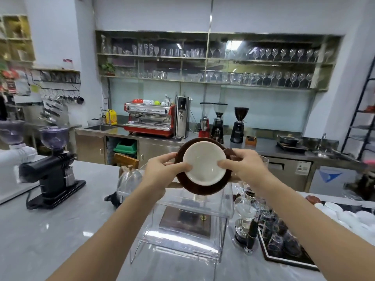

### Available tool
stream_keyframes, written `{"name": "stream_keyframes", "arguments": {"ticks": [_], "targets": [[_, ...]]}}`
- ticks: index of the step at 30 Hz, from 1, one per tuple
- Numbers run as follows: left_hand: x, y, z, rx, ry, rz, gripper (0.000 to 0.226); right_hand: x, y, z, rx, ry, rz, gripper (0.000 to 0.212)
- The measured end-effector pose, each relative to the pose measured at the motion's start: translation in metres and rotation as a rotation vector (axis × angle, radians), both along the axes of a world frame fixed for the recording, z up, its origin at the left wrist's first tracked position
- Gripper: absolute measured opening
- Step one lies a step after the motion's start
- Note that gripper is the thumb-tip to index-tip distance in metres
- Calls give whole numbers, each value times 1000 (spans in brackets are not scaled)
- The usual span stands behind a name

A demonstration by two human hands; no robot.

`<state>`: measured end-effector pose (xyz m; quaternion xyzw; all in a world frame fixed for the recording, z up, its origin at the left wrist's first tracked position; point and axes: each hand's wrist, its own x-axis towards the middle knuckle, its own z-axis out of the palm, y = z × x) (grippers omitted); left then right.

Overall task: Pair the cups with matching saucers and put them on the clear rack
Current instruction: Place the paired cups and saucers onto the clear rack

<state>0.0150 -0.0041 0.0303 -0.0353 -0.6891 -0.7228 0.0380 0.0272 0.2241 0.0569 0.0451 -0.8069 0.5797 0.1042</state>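
Both of my hands hold a brown cup (204, 162) with a white inside on a dark brown saucer (203, 188), lifted above the clear rack (182, 238). My left hand (162, 173) grips the left rim of cup and saucer, thumb on the cup's inner edge. My right hand (246, 166) grips the right side by the brown handle (229, 152). The pair is tilted toward me. The rack's top shelf (227, 199) sits just under the saucer; a dark wooden board lies beneath the rack.
A black grinder (53, 169) stands at the left on the grey counter (50, 230). A glass kettle (129, 179) sits behind the rack. A siphon brewer (246, 216), a tray of glasses (282, 240) and white cups (345, 216) crowd the right.
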Motion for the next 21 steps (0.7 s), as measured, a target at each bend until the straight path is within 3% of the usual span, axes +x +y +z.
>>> {"name": "stream_keyframes", "arguments": {"ticks": [6, 12, 21], "targets": [[-32, 9, 1, -31, -139, -4, 25, -35, 2, 13, 151, -127, -99, 21], [-51, 15, 0, -99, -246, -26, 35, -57, -5, 18, 306, -261, -164, 42], [-68, 16, -14, -112, -379, -82, 46, -73, -10, 19, 505, -369, -150, 20]]}}
